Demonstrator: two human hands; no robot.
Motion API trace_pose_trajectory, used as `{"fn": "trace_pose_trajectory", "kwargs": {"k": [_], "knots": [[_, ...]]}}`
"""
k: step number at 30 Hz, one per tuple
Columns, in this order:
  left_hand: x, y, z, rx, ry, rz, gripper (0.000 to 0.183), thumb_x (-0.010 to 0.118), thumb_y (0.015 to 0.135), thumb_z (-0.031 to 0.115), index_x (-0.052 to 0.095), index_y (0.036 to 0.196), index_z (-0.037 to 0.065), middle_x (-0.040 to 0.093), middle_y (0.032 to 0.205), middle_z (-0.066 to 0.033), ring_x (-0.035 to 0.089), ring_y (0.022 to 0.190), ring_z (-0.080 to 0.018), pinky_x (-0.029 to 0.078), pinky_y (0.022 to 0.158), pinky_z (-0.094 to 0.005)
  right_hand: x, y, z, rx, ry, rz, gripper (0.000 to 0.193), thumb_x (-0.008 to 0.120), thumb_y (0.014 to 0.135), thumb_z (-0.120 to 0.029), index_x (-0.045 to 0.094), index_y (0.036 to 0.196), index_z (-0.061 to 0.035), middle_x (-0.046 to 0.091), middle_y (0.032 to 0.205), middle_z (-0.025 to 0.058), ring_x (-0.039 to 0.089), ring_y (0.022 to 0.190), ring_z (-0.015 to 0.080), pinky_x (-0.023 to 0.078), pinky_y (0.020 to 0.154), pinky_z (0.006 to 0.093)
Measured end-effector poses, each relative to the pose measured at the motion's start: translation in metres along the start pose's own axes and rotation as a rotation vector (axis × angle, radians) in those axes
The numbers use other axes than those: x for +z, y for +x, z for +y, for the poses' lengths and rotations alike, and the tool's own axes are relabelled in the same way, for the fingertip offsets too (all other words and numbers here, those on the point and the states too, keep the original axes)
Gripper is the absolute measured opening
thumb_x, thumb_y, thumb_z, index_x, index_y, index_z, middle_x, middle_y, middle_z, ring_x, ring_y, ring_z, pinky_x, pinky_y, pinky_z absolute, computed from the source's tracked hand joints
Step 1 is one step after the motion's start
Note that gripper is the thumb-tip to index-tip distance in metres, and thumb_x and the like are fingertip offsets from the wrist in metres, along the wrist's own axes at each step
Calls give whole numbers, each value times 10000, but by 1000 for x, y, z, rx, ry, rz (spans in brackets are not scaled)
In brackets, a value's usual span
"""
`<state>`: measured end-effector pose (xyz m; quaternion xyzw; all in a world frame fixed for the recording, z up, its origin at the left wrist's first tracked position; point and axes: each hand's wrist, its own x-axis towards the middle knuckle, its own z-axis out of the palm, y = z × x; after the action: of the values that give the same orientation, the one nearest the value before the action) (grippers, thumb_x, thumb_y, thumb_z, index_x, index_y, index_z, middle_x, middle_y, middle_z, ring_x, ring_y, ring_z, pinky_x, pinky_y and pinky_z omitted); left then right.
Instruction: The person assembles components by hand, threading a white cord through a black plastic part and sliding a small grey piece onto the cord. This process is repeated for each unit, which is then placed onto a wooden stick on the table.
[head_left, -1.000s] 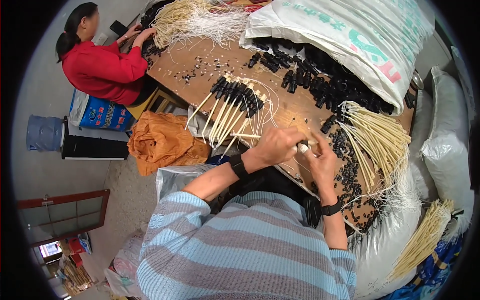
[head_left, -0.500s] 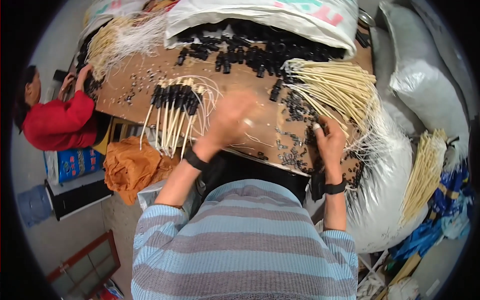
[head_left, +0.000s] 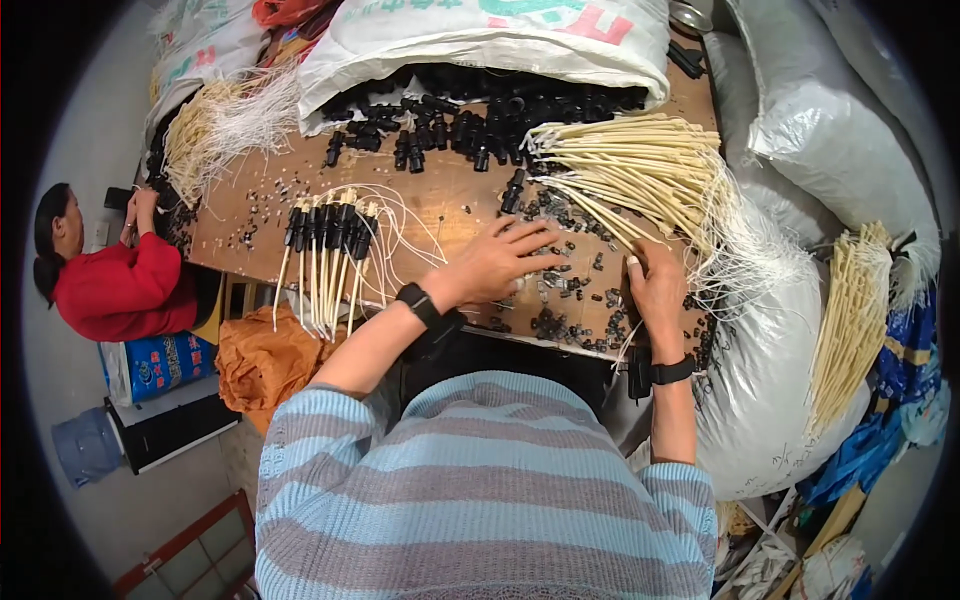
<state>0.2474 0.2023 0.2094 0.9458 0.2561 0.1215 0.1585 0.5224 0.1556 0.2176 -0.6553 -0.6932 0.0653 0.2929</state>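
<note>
My left hand (head_left: 500,262) reaches over the tabletop with its fingers spread, above scattered small black and clear plastic pieces (head_left: 562,283). Nothing shows in its grasp. My right hand (head_left: 658,298) is curled at the near end of a bundle of thin cream tubes (head_left: 650,165) with white threads. Its thumb and fingers are drawn together, and what they hold is hidden; a pale thread shows just below them. Left of my left hand lies a row of cream tubes with black sockets (head_left: 325,228) on their far ends and white wires looping off to the right.
A white woven sack (head_left: 480,45) spills black sockets (head_left: 480,135) onto the brown table (head_left: 240,235). Stuffed pale sacks (head_left: 770,400) stand at the right, with another tube bundle (head_left: 850,325). A person in red (head_left: 125,285) works at the far left, near an orange cloth (head_left: 265,355).
My left hand has come down and right from above the table, its fingers spreading over the small pieces. My right hand stays beside the tube bundle. The view has shifted slightly.
</note>
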Motion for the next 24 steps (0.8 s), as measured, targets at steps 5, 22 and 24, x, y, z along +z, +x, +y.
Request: {"fn": "trace_pose_trajectory", "kwargs": {"k": [5,22,24], "knots": [[-19,-46,-22,-278,-232,363,543,544,735,-21,559,1261,112,512,1333,-138,475,1241,-311,386,1036,-424,7,14,-21,-43,57,-32,209,616,780,-77,620,982,-21,614,873,186,586,814,387,464,708,452],[-22,-12,-58,-503,-146,500,275,621,791,124,692,1056,134,640,1021,-170,603,943,-345,493,836,-410,8,28,-23,-94,-113,-72,112,658,792,-77,579,857,-32,603,832,164,593,783,368,461,664,429],[-13,7,-61,-421,-26,524,286,617,787,109,694,1060,143,616,1037,-171,583,957,-360,481,855,-423,-1,23,-32,-197,33,-65,125,629,814,-56,574,926,-41,566,787,158,569,745,362,455,655,422]]}}
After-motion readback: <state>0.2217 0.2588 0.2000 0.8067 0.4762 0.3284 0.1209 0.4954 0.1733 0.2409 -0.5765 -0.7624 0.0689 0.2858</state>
